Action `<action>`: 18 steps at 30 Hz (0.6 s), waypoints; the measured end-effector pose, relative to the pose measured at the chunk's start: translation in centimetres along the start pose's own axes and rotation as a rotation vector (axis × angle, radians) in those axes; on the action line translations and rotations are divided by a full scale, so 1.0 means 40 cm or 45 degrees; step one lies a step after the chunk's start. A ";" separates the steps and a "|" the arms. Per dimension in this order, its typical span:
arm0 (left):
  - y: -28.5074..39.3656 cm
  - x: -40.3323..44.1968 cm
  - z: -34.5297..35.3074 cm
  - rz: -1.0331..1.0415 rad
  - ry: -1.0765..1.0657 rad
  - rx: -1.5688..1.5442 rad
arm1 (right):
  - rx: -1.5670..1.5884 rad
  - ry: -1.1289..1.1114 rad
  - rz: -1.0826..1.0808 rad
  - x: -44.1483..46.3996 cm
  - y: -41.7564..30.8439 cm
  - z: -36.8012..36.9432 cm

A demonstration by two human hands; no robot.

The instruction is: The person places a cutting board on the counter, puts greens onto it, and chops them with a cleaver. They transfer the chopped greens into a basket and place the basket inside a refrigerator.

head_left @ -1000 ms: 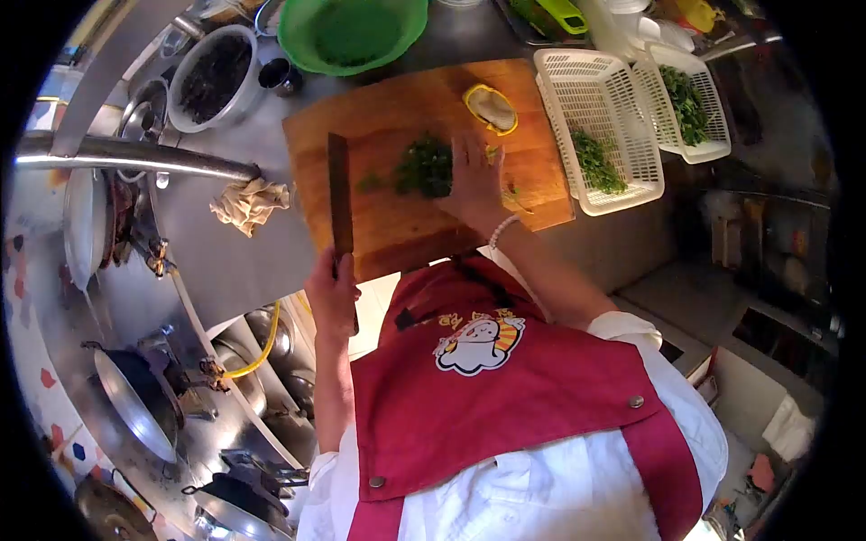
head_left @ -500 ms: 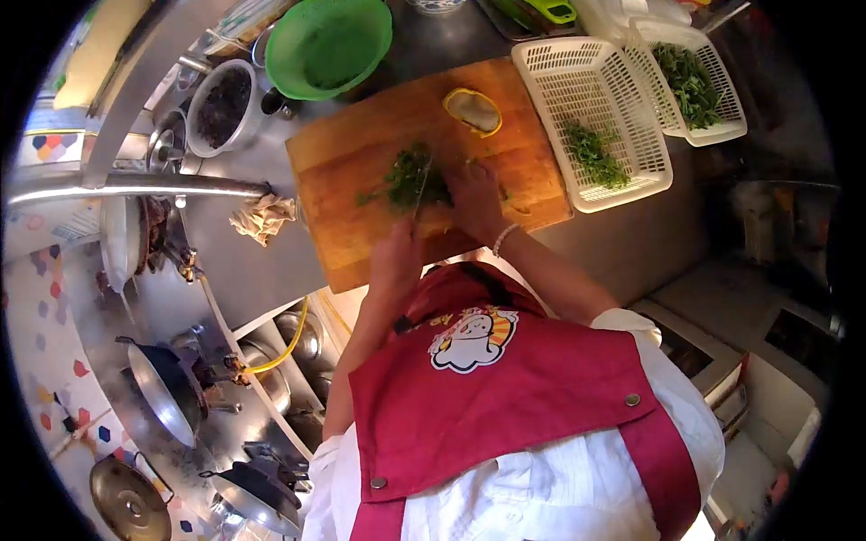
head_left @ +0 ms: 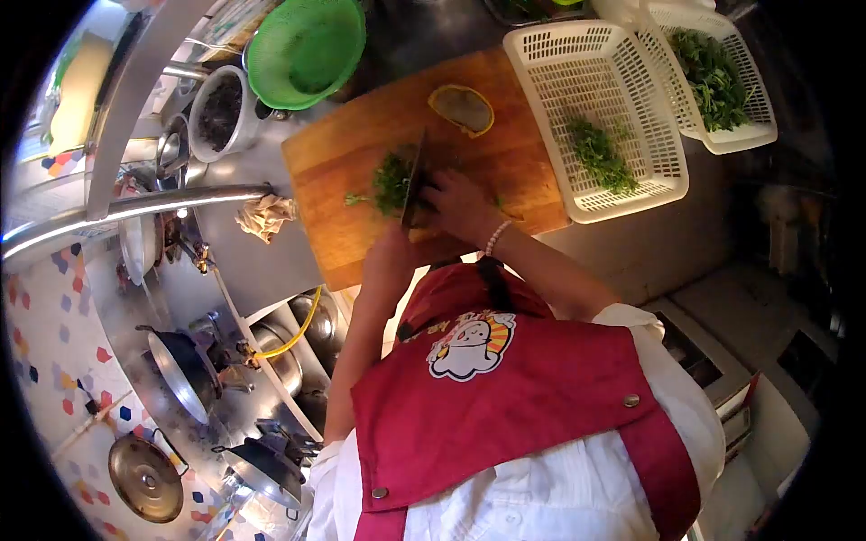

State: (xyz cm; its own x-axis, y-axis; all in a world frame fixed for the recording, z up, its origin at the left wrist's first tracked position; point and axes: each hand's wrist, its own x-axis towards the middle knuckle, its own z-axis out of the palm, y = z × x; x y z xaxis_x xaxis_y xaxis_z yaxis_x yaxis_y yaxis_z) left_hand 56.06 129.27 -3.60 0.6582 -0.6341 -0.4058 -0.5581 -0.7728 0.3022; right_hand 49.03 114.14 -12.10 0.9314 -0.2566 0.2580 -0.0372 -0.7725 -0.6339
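My left hand (head_left: 389,257) is closed round the handle of a kitchen knife (head_left: 414,185), its dark blade standing on edge over the wooden cutting board (head_left: 334,149). Chopped green herbs (head_left: 391,183) lie in a pile against the blade's left side, with a few sprigs (head_left: 355,198) further left. On the blade's right side is my right hand (head_left: 465,209), a beaded bracelet at its wrist. Its fingers are apart and reach toward the blade, at or very near it. Their tips are partly dark and hard to make out.
Right of the board stands a white basket (head_left: 672,200) holding herbs (head_left: 603,158), and beyond it another basket (head_left: 762,135) of greens. A yellow-rimmed oval item (head_left: 462,110) lies on the board. Back left are a green colander (head_left: 280,54) and a white tub (head_left: 245,135). A crumpled cloth (head_left: 265,218) is beside the board.
My right hand has shifted left, closer to the knife. The blade now stands more upright at the right edge of the herb pile. The whole view has tilted slightly.
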 end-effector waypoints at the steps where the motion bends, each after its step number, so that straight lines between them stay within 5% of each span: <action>1: -0.006 0.005 0.014 0.002 -0.002 -0.037 | 0.020 0.027 -0.004 0.000 0.011 0.018; 10: -0.042 0.055 0.093 0.036 0.122 -0.079 | 0.237 0.197 -0.051 -0.002 0.052 0.032; 18: -0.044 -0.035 -0.063 -0.041 0.463 -0.575 | 0.325 0.207 0.191 0.087 -0.056 -0.044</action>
State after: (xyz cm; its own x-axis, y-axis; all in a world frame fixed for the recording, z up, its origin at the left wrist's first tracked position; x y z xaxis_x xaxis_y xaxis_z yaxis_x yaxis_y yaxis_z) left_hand 57.40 131.44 -1.37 0.8472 -0.5171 -0.1224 -0.3165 -0.6761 0.6653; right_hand 51.74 113.96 -8.50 0.8519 -0.4616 0.2474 -0.0589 -0.5537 -0.8306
